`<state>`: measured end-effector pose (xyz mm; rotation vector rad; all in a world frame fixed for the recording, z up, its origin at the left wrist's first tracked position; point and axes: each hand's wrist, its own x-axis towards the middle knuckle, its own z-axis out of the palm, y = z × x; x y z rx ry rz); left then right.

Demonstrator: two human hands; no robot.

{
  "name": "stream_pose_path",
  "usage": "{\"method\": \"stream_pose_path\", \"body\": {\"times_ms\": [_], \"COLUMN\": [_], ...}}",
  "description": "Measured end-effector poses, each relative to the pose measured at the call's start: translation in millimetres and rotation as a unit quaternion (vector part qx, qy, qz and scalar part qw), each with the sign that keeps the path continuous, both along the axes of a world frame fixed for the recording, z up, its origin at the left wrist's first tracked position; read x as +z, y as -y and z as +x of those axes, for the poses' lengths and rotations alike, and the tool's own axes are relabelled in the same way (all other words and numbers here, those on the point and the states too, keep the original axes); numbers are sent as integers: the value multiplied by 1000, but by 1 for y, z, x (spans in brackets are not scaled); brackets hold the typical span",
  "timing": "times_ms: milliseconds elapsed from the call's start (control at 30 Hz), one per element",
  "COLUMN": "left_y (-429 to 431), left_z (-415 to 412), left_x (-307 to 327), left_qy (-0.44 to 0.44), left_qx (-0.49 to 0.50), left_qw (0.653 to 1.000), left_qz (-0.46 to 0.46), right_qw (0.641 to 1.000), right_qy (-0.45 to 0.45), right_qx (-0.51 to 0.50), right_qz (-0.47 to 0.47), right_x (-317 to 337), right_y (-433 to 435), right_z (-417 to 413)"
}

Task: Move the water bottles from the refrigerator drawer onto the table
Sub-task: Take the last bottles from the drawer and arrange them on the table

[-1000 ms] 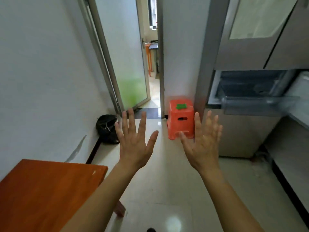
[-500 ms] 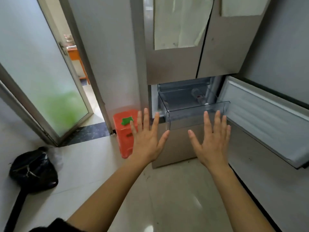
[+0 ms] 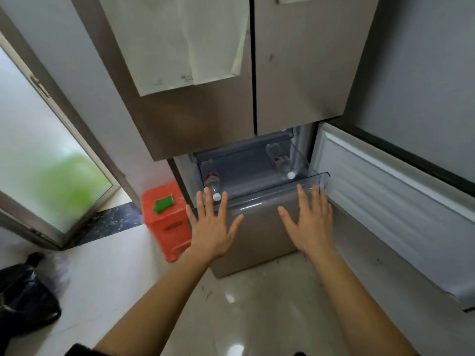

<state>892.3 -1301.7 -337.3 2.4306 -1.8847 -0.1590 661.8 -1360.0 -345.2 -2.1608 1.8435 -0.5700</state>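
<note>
Left hand (image 3: 212, 228) and right hand (image 3: 309, 224) are spread and empty before the drawer (image 3: 270, 194). Left bottle (image 3: 212, 183) lies just past the left fingertips; right bottle (image 3: 281, 163) lies deeper inside.

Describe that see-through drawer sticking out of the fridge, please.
The drawer is clear, faintly bluish plastic, pulled out beneath the fridge's shut upper doors. Two water bottles lie inside, the left bottle and the right bottle, white caps toward the front. The left hand and right hand, fingers spread, hover before its front wall; contact cannot be told.
</note>
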Motion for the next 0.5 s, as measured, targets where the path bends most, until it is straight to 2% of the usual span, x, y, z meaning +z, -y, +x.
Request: {"method": "stream_pose_path", "body": {"times_ms": [267,500], "left_y": [79,152], "left_z": [-12,9], "left_x": [-12,-43], "left_qy": [-51,-104], "left_qx": [70,80], "left_qw": [993,979], "left_qz": [80,158], "right_qw": [989,974], "right_qy": [-42,-82], "right_qx": [113,138], "right_qz": [80,158], "right_x": [-13,-46], "right_y": [125,207], "right_z": [3,18]}}
